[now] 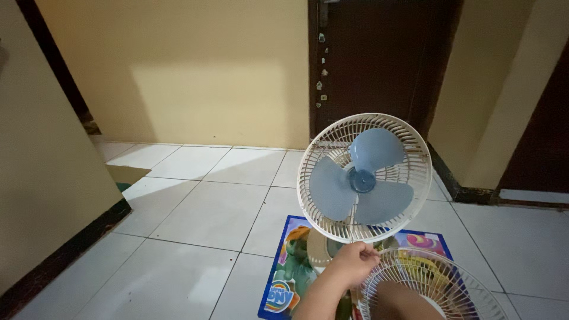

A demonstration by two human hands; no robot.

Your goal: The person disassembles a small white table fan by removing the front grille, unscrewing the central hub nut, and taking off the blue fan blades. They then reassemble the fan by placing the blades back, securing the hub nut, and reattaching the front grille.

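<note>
Head view shows the left hand (pixel 354 262) with its fingers (pixel 368 252) closed on the bottom rim of a white fan (pixel 364 178) with blue blades, held upright above a colourful mat (pixel 283 278) on the tiled floor (pixel 195 219). Just right of this hand lies a loose white grille (pixel 456 284), and the forearm seen through it ends below the picture, so I cannot tell about the right fingers.

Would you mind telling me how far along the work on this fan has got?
Done: the front grille is off and lies low beside the fan, over the colourful mat. In hand: the left hand grips the bottom rim of the rear grille, with the blue blades exposed. Left: the blades are not yet off their hub. The right hand cannot be made out clearly behind the loose grille.
</note>
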